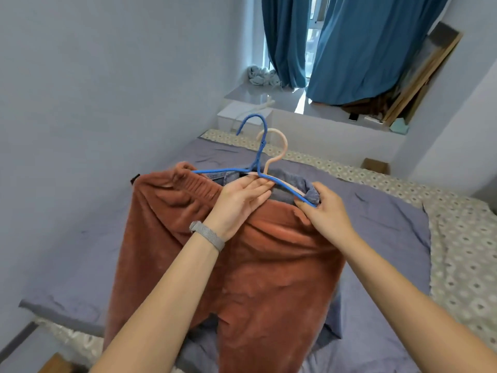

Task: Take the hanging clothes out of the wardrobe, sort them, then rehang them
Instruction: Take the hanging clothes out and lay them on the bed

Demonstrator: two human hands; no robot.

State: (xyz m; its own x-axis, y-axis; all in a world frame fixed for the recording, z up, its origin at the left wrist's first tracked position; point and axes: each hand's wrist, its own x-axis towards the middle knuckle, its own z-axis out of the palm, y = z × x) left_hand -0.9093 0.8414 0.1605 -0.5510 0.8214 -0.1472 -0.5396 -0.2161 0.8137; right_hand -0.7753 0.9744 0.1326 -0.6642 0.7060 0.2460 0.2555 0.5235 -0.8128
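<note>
Fingers: right hand (326,211) pinches blue hanger (258,168) end; left hand (239,201) flat, straight, on rust trousers (242,265).

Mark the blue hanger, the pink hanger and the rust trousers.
blue hanger (252,122), head view, on the curve of its hook.
pink hanger (283,142), head view, on the bend of its hook.
rust trousers (271,265), head view, on the fleecy front below the hands.
</note>
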